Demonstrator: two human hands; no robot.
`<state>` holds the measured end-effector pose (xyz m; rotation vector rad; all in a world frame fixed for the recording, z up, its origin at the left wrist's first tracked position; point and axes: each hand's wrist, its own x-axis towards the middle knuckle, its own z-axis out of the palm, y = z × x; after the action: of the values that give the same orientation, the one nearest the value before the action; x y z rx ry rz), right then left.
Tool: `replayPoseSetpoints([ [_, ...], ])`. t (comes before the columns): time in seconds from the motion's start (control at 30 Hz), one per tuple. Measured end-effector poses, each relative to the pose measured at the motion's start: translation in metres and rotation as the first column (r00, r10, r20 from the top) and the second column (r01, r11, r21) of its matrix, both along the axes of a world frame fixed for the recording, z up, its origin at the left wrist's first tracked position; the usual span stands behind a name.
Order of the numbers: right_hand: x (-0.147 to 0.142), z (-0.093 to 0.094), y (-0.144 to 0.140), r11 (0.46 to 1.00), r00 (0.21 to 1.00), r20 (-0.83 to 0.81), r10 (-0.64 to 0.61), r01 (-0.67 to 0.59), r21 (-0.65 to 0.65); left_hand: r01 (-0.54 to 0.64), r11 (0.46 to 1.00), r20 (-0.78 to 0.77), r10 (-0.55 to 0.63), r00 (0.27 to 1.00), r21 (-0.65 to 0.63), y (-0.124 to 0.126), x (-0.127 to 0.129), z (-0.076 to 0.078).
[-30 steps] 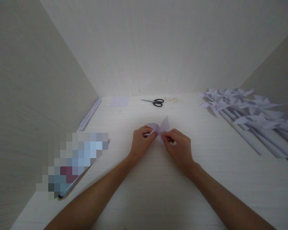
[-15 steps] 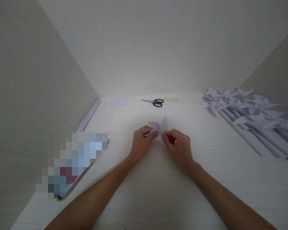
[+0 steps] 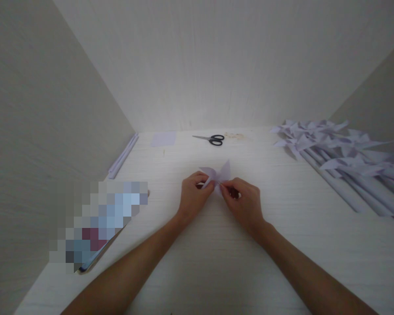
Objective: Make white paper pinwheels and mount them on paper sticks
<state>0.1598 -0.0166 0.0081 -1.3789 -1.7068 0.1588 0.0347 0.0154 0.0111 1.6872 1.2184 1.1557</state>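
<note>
From the head camera, both hands meet at the middle of the white table (image 3: 197, 271) over a small lilac paper pinwheel head (image 3: 218, 174). The left hand (image 3: 193, 197) has its thumb and fingers drawn narrow on the paper's left side, pinching a blade near the centre. The right hand (image 3: 246, 203) does the same from the right, its fingertips (image 3: 223, 188) closed on the paper just below the centre. The two pinches almost touch. Two blades fan out just beyond the fingertips, on the far side; the rest of the paper is hidden under the fingers.

Against the pictures from a second and half a second ago, very little has moved. Both hands sit in nearly the same spot with the same closed pinch. The paper has turned only slightly, its left blade lying a touch flatter and its upright blade holding the same tilt. I judge that the work is in a slow, fine stage at the centre of the blades, with small finger adjustments and no repositioning.

Well beyond the fingers, near the back wall, lie black-handled scissors (image 3: 212, 139), and to their left a flat lilac paper square (image 3: 164, 139). Far to the right of the right hand is a pile of finished paper pinwheels (image 3: 341, 162) on rolled paper sticks. Left of the left hand, along the side wall, lie thin paper strips (image 3: 123, 156), and nearer is a blurred-out flat object (image 3: 98, 223).
</note>
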Motion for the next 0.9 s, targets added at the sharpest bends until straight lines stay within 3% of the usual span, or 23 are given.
replayPoseSetpoints([
  [0.9,0.0017,0.0019,-0.0004,1.000,1.000,-0.011,-0.003,0.003,0.014,0.048,0.998,0.077,-0.044,0.996,-0.051,0.0026,-0.0020,-0.0034],
])
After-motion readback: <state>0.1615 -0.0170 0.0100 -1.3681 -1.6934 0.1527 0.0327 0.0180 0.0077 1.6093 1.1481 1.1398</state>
